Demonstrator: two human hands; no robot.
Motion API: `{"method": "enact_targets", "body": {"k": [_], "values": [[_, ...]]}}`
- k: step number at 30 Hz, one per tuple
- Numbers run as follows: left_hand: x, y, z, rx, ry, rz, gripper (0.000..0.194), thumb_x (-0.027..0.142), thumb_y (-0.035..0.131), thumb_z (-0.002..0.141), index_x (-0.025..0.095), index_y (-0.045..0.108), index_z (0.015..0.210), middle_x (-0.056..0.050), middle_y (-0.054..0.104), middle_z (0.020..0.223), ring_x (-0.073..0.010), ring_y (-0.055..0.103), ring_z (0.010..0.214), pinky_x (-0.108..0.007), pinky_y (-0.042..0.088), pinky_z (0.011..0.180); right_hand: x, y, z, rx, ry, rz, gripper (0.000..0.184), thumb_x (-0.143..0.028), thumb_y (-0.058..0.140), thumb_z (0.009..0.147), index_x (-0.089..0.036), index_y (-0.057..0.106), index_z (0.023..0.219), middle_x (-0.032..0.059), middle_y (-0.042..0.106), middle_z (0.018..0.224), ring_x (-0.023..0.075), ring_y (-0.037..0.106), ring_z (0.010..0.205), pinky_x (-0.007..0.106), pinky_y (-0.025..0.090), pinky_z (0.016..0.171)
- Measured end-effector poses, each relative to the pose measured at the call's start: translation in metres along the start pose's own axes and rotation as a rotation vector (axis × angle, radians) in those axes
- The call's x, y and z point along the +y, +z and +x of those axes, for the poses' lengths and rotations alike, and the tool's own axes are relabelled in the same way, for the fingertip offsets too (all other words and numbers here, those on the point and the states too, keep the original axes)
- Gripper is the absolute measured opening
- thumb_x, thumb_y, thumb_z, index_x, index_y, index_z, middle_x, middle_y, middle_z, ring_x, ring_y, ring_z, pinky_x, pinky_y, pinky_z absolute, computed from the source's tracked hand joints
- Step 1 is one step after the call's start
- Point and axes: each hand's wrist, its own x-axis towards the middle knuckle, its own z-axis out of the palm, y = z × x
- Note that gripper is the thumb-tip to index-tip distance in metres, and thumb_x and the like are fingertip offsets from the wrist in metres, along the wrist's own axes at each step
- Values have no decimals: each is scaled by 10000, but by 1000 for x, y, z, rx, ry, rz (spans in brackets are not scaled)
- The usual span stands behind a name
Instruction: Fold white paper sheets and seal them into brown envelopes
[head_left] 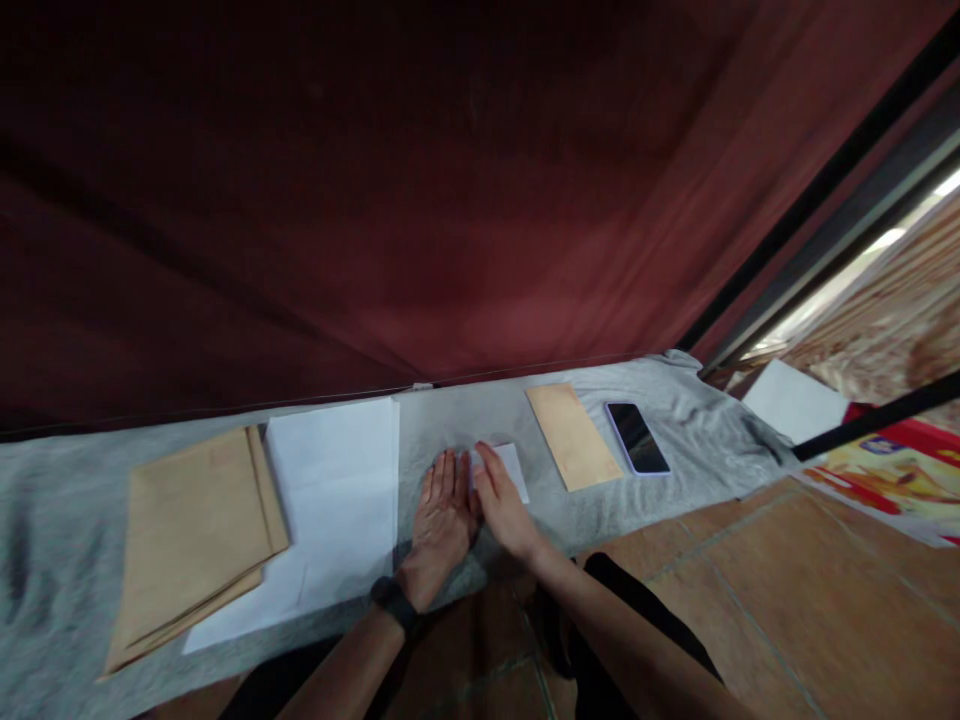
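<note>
A small folded piece of white paper (pixel 513 470) lies on the grey cloth (pixel 465 410), partly covered by my hands. My left hand (pixel 445 508), with a dark watch on its wrist, is laid flat with its fingers stretched out, at the paper's left side. My right hand (pixel 504 505) rests over the paper, fingers extended and its thumb side close against my left hand. Nothing is visibly gripped by either hand. The paper's left part is hidden beneath them. To the right lies a tan envelope (pixel 574 437).
At the left, a stack of large brown envelopes (pixel 199 500) overlaps white paper sheets (pixel 337 490). A phone (pixel 637 438) lies right of the tan envelope. Dark red fabric (pixel 450 250) rises behind the cloth. A colourful printed package (pixel 900 470) is at far right, beyond a dark bar.
</note>
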Motion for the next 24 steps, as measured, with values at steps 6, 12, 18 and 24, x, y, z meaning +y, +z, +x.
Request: {"method": "enact_targets", "body": {"k": [6, 12, 18, 24], "values": [[-8, 4, -3, -29, 51, 38, 623, 139, 379, 904, 70, 354, 1523, -182, 318, 1599, -297, 213, 1511, -490, 226, 1227, -7, 9, -10, -187, -227, -441, 594, -452, 267, 1054, -125, 312, 1548, 123, 384, 1573, 214, 315, 1477, 444, 250, 1231], [-14, 2, -5, 63, 55, 13, 571, 216, 306, 969, 40, 367, 1508, -195, 352, 1578, -286, 246, 1502, -500, 260, 1208, 12, -7, -7, -99, -223, -607, 577, -416, 284, 1055, -116, 305, 1548, 140, 403, 1555, 220, 344, 1464, 446, 320, 1197], [-18, -2, -5, 82, 64, -13, 588, 297, 287, 983, 27, 380, 1497, -203, 383, 1558, -302, 284, 1488, -519, 280, 1190, 25, -20, -13, -43, -248, -722, 601, -431, 378, 1038, -97, 334, 1535, 147, 412, 1548, 237, 335, 1467, 437, 289, 1212], [-21, -4, -4, 95, -18, 1, 654, 428, 314, 988, 42, 353, 1514, -202, 403, 1546, -304, 354, 1457, -503, 327, 1169, 31, -25, -16, 24, -257, -687, 641, -453, 401, 1026, -82, 313, 1542, 179, 393, 1553, 275, 355, 1456, 468, 325, 1190]]}}
